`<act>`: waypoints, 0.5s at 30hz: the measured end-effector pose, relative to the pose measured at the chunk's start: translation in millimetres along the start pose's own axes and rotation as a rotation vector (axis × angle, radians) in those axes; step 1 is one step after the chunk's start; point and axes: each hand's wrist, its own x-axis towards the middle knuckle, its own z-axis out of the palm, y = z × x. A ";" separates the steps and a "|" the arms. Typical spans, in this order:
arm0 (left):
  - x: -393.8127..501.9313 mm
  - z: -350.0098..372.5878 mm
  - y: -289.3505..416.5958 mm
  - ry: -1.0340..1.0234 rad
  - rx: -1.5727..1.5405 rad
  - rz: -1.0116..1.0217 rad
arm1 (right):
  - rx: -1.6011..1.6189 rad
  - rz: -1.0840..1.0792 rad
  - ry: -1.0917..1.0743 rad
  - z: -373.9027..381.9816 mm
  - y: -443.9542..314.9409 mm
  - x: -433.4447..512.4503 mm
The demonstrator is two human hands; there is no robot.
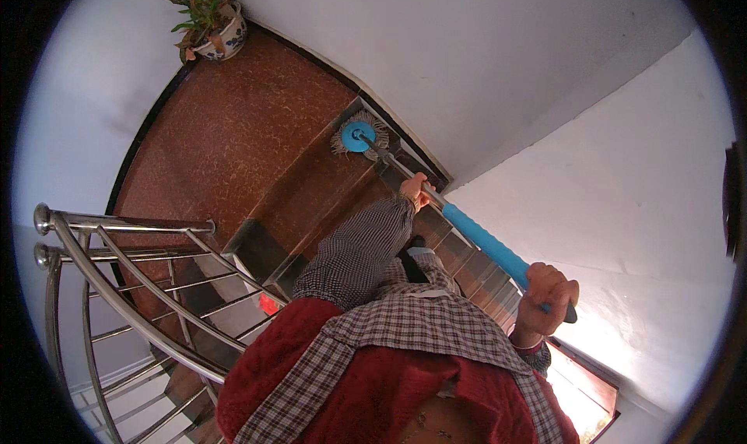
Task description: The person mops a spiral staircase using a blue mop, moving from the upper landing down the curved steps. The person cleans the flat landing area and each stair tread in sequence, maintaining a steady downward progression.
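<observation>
A mop with a blue round head plate (357, 136) and a grey string head (380, 130) rests on a brown stair tread (318, 158), close to the wall. My left hand (415, 190) is closed around the metal part of the mop shaft (399, 166). Higher up, my right hand (545, 298) grips the end of the blue handle sleeve (484, 242). The shaft slants from the mop head up past my right side. Part of my foot (417, 242) shows on the stairs, below the checked apron (420, 321).
A stainless steel railing (140, 327) curves along the left side. Above the steps lies a red-brown landing (233, 129) with a potted plant (219, 35) in its corner. White wall (525, 94) borders the steps on the right. A bright window (583, 391) is at lower right.
</observation>
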 end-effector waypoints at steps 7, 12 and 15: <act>-47.6 -23.1 -36.4 0.005 -0.090 -0.007 | 0.143 0.067 0.040 -31.6 -20.4 6.5; -90.9 -109.3 -29.8 -0.068 -0.069 -0.114 | 0.269 0.187 0.009 -14.4 -14.4 -13.2; -118.0 -173.2 -17.3 -0.105 -0.147 -0.110 | 0.357 0.258 0.012 20.0 4.5 -22.7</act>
